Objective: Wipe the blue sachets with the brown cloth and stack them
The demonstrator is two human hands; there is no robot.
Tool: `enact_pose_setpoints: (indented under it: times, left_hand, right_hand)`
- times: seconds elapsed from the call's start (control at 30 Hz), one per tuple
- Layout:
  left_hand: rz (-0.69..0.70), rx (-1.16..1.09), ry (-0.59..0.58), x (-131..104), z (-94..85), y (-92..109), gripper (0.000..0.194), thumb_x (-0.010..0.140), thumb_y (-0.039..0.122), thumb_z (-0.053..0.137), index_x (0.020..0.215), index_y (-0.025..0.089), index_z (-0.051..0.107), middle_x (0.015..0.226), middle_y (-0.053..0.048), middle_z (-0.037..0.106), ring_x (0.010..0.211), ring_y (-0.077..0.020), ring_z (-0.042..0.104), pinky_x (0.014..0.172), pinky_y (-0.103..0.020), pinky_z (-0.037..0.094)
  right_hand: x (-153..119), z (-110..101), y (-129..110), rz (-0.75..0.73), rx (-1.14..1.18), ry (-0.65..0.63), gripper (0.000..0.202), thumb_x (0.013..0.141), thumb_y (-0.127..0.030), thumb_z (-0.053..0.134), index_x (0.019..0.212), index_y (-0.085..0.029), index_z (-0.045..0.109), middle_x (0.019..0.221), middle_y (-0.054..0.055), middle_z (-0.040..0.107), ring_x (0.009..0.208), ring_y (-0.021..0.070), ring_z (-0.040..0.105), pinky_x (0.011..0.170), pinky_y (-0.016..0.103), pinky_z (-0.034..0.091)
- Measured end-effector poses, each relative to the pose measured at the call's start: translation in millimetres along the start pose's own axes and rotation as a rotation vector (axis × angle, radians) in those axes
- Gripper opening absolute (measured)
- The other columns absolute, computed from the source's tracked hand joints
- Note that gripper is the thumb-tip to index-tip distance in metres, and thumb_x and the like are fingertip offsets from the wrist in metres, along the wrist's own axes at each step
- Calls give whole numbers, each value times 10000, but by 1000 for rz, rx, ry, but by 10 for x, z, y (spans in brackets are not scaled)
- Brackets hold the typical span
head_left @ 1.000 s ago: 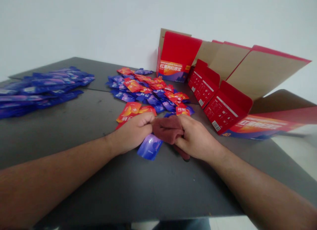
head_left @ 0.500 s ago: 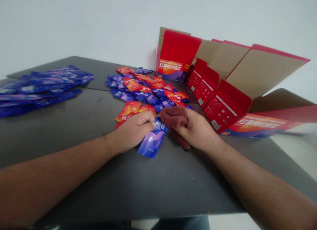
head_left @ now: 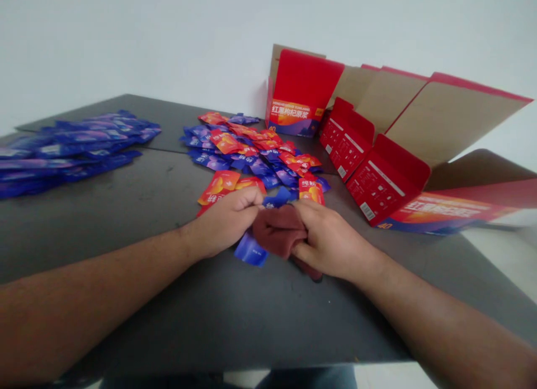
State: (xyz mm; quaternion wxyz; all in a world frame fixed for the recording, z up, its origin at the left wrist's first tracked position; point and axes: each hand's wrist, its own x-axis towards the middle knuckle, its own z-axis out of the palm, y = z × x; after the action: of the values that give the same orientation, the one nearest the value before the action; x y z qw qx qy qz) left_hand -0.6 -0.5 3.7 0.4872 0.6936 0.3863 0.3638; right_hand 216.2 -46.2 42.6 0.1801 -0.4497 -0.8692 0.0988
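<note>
My left hand [head_left: 229, 218] is closed on the edge of a blue and purple sachet [head_left: 250, 252] near the middle of the table. In my right hand [head_left: 331, 238] is a folded brown cloth [head_left: 279, 231], bunched in the fingers and lying over the sachet's face. Only the sachet's top and lower end show around the cloth. Just behind my left hand lie orange-red sachets [head_left: 220, 185]. Another orange-red sachet [head_left: 311, 189] lies behind my right hand, at the front of a mixed heap of red and blue sachets [head_left: 255, 148].
On the left is a stacked pile of blue sachets [head_left: 75, 146]. Open red cardboard boxes [head_left: 386, 179] with raised flaps stand along the right side, and another open box [head_left: 293, 109] is at the back by the wall. The dark table [head_left: 235, 316] runs beneath everything.
My right hand has brought the cloth left and toward me, from beside the sachet's top onto its face. An orange-red sachet behind that hand has come into view. My left hand has stayed put.
</note>
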Motion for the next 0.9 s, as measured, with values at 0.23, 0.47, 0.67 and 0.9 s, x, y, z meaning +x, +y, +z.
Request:
enact_pose_setpoints:
  times: [0.23,0.47,0.67,0.9]
  left_hand:
    - [-11,-1,68,17,1,-13,184,888,286,559,739,201,493,683,30,492,610,-123,426,553,-245,358]
    - [-49,61,81,5,8,56,185,896,299,564,750,199,511,660,36,484,600,-122,422,549,-249,345]
    - [-20,65,116,8,19,40,207,903,301,559,735,197,499,680,32,494,629,-127,441,567,-253,355]
    - [-9,143,151,9,15,54,195,902,282,552,737,196,494,678,40,478,630,-120,429,577,-257,345]
  right_hand:
    - [-26,23,-77,28,-91,9,149,792,-169,608,911,-209,527,896,29,573,824,196,556,730,314,455]
    - [-67,73,-220,-123,-133,-100,189,861,-216,634,1047,-197,608,1031,66,643,984,241,597,857,358,482]
    - [-73,78,-230,-32,-164,-23,184,856,-213,626,1036,-184,604,1036,85,640,975,249,598,855,368,492]
    - [-75,92,-256,-104,-161,-77,226,856,-219,648,1077,-184,617,1061,78,649,997,250,604,864,367,484]
